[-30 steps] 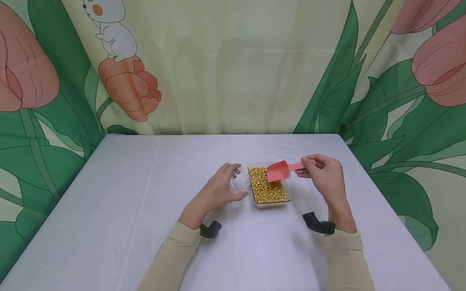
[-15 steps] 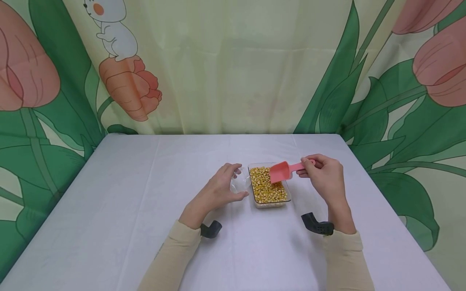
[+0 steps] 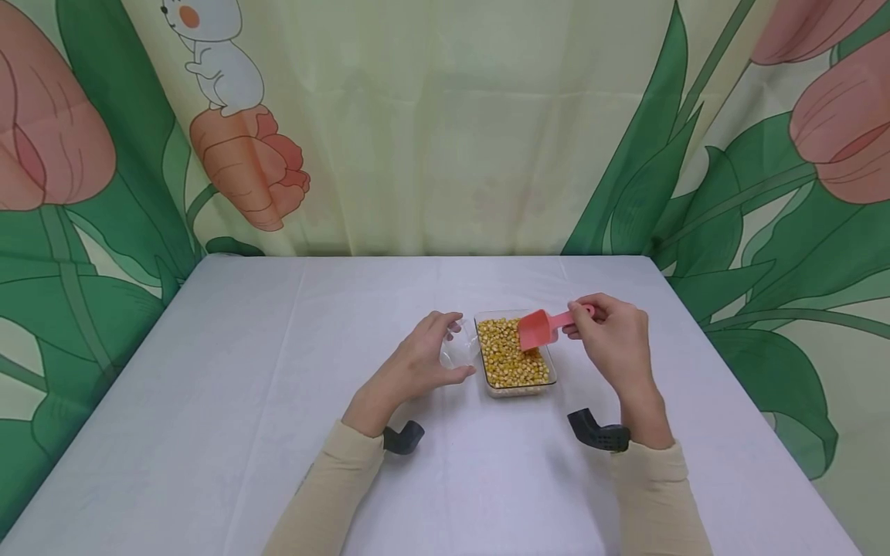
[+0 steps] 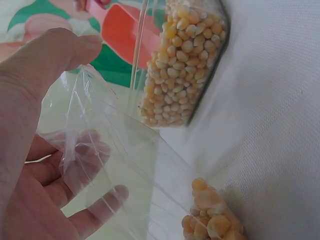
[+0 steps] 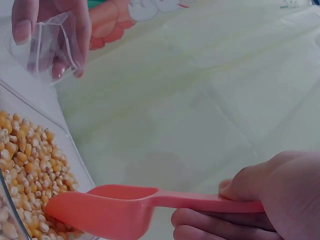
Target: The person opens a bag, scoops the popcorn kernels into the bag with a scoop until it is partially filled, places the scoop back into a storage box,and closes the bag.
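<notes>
A glass container (image 3: 516, 392) full of corn kernels (image 3: 511, 363) stands on the table. My right hand (image 3: 615, 336) pinches the handle of a pink scoop (image 3: 537, 330) between thumb and fingers. The scoop's front edge dips into the kernels in the right wrist view. Left of the container, my left hand (image 3: 420, 359) is curved round the mouth of a clear plastic bag (image 4: 125, 120), thumb on one side and fingers spread on the other. Some kernels (image 4: 212, 215) lie low in the bag, seen through the film in the left wrist view.
A white cloth covers the table (image 3: 174, 425). Behind it hangs a curtain (image 3: 445, 139) printed with tulips, leaves and a rabbit on a carrot. Black wrist mounts (image 3: 598, 431) stick out from both sleeves.
The scoop's bowl has shifted slightly right over the kernels and its tip sits lower among them. My right hand has edged left lately. The left hand and bag have stayed in place.
</notes>
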The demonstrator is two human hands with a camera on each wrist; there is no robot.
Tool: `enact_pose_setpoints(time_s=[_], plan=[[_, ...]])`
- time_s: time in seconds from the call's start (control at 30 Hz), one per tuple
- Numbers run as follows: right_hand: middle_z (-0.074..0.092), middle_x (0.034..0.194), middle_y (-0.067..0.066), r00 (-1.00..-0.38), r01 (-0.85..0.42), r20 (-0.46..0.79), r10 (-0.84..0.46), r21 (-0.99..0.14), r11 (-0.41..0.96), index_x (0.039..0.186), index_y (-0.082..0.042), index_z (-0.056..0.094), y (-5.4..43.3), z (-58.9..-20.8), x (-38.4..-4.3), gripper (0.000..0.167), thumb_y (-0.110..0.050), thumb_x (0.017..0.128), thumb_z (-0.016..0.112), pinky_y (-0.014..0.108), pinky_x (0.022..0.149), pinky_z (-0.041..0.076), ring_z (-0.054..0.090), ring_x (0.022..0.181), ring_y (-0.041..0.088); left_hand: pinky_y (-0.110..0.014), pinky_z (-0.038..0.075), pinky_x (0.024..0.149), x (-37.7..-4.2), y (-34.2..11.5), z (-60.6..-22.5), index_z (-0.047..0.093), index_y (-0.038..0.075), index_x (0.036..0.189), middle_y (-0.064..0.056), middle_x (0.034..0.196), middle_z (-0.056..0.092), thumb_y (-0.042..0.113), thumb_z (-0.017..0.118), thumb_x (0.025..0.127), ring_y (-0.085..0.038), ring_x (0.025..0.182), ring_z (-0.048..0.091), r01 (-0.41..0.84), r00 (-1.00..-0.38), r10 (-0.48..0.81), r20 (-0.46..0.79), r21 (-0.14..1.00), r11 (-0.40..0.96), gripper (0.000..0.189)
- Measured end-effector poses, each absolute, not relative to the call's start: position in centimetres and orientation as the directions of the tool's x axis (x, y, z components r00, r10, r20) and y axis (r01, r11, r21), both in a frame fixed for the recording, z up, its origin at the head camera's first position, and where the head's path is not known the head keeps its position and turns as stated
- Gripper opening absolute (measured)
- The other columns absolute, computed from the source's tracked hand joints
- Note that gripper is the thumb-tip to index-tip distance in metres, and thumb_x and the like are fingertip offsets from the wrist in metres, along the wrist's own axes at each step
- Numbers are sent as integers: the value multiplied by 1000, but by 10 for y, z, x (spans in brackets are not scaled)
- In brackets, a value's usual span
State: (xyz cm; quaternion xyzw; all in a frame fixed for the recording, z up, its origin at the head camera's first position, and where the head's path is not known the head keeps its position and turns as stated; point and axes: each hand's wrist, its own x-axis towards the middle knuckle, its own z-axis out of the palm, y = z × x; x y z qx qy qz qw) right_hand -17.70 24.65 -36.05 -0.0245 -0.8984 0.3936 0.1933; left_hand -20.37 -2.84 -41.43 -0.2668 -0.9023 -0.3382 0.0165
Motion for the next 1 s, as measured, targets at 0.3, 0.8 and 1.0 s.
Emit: enact_pose_setpoints(time_s=[0.3, 0.8, 1.0], plan=[[73, 91, 20, -938, -84, 293, 186, -713, 696, 111, 3, 69, 245, -366, -180, 24, -15, 97, 62, 7, 63, 50, 74, 73, 26, -36, 53, 95, -203, -27, -413, 43, 9, 144, -7, 125, 57, 35, 82, 79, -18, 113, 58, 475, -865, 465, 190, 607, 637, 80], [72, 94, 21, -972, 12, 143, 188, -765, 644, 114, 3, 67, 244, -371, -185, 27, -18, 99, 60, 14, 64, 55, 75, 74, 21, -37, 53, 95, -203, -28, -413, 43, 8, 144, -6, 125, 57, 34, 81, 79, -19, 113, 58, 478, -862, 469, 191, 612, 630, 80], [72, 97, 21, -976, 52, 90, 199, -788, 614, 117, 2, 66, 247, -374, -188, 29, -20, 99, 60, 18, 66, 57, 75, 75, 21, -36, 53, 95, -202, -28, -413, 42, 10, 145, -6, 126, 57, 35, 81, 79, -18, 114, 58, 466, -868, 464, 177, 609, 642, 81]])
